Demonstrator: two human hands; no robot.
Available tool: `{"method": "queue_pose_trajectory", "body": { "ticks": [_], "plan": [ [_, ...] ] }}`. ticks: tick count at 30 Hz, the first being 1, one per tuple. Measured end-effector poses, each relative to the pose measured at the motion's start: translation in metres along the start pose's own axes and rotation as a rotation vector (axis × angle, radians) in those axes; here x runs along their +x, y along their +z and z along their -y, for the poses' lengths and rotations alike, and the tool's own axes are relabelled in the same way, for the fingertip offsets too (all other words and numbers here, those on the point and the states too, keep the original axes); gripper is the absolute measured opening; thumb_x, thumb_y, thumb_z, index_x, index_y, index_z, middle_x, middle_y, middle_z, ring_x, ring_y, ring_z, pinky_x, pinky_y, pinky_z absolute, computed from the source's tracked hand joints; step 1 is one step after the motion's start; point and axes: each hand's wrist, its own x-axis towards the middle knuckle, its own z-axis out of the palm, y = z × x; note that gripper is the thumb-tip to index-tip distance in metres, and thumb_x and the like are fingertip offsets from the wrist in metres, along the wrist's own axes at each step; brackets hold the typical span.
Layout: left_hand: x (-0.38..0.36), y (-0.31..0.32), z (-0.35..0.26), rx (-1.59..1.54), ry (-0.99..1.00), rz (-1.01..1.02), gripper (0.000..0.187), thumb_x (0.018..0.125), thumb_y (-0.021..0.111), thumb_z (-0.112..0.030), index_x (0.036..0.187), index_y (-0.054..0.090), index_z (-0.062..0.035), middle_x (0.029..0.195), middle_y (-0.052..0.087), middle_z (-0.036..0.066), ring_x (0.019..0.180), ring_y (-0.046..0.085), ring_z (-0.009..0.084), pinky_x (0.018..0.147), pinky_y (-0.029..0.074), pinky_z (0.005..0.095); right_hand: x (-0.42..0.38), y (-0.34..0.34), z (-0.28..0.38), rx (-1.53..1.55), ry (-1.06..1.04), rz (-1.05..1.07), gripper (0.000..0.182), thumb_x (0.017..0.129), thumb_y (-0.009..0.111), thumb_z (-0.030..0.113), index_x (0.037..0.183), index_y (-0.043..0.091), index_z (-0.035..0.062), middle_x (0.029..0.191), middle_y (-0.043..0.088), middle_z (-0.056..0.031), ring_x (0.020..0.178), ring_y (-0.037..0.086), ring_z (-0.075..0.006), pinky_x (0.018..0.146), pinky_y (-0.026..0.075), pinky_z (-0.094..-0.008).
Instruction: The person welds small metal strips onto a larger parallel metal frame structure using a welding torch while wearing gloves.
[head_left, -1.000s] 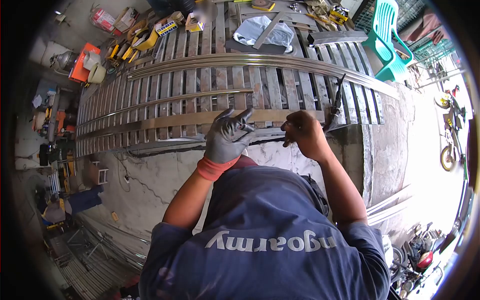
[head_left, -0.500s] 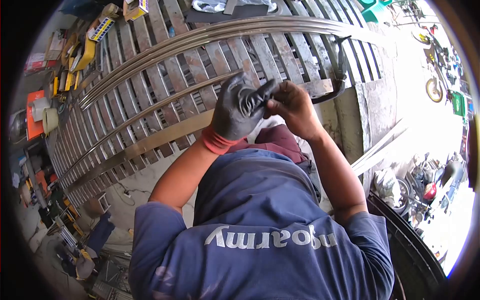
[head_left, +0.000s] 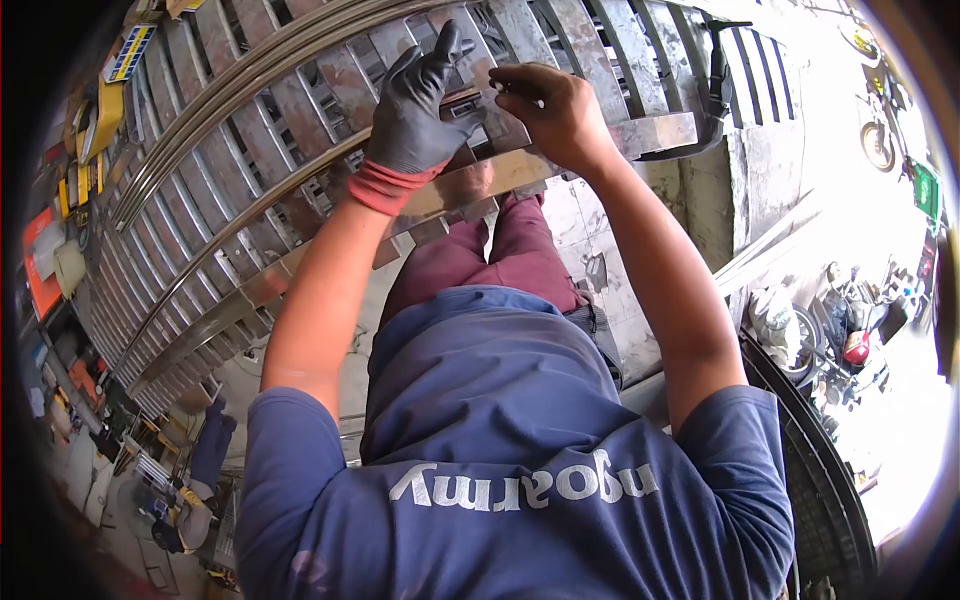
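Note:
My left hand wears a black work glove with a red cuff. Its fingers are spread, and nothing shows in its grasp. My right hand is bare, a short way to the right of the glove and apart from it. Its fingers and thumb are curled towards each other, with a small pale spot at the tips that is too small to name. Below both hands lies a slatted metal bench. A thin metal tube runs along it, partly behind my left hand, and a flat metal bar lies nearer my body.
Several long shiny tubes lie further back on the bench. A dark clamp-like tool is at its right end. Yellow tools and an orange box are at the left. A motorcycle stands at the right.
My right hand has let go of the glove's fingers, and the hands have moved apart. The left fingers have spread. Both hands have moved further out over the bench, and the view has shifted.

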Motion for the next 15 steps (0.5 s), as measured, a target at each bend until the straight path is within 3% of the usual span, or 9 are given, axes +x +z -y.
{"method": "queue_pose_trajectory", "body": {
  "ticks": [5, 11, 14, 15],
  "plan": [
    [-0.007, 0.014, 0.007, -0.024, -0.067, 0.048, 0.112, 0.079, 0.092, -0.013, 0.175, 0.035, -0.0122, 0.121, 0.076, 0.018, 0.108, 0.073, 0.0391, 0.099, 0.059, 0.0494, 0.021, 0.016, -0.019, -0.076, -0.229, -0.032, 0.031, 0.092, 0.083, 0.015, 0.122, 0.081, 0.0062, 0.115, 0.078, -0.0176, 0.103, 0.078, -0.0404, 0.091, 0.062, -0.0436],
    [-0.001, 0.018, 0.002, 0.006, -0.009, -0.044, 0.106, 0.080, 0.091, -0.011, 0.173, 0.041, -0.0129, 0.102, 0.080, 0.011, 0.090, 0.076, 0.0348, 0.084, 0.061, 0.0462, 0.024, 0.021, -0.027, -0.011, -0.135, -0.007, 0.030, 0.087, 0.088, 0.011, 0.116, 0.083, 0.0067, 0.112, 0.080, -0.0155, 0.100, 0.079, -0.0373, 0.090, 0.063, -0.0425],
    [0.005, 0.013, -0.022, -0.097, -0.322, 0.042, 0.079, 0.082, 0.086, -0.008, 0.157, 0.061, -0.0021, 0.090, 0.077, 0.014, 0.080, 0.074, 0.0322, 0.074, 0.060, 0.0444, 0.024, 0.020, -0.031, 0.015, -0.081, 0.001, 0.029, 0.086, 0.089, 0.011, 0.114, 0.084, 0.0072, 0.111, 0.082, -0.0142, 0.099, 0.080, -0.0353, 0.091, 0.063, -0.0411],
    [0.003, 0.016, -0.019, -0.066, -0.284, 0.032, 0.087, 0.082, 0.086, -0.006, 0.162, 0.052, -0.0021, 0.090, 0.077, 0.013, 0.080, 0.074, 0.0305, 0.073, 0.061, 0.0431, 0.024, 0.020, -0.032, 0.023, -0.062, 0.002, 0.028, 0.085, 0.089, 0.011, 0.113, 0.085, 0.0073, 0.110, 0.082, -0.0138, 0.099, 0.080, -0.0347, 0.091, 0.063, -0.0406]
  ]
}}
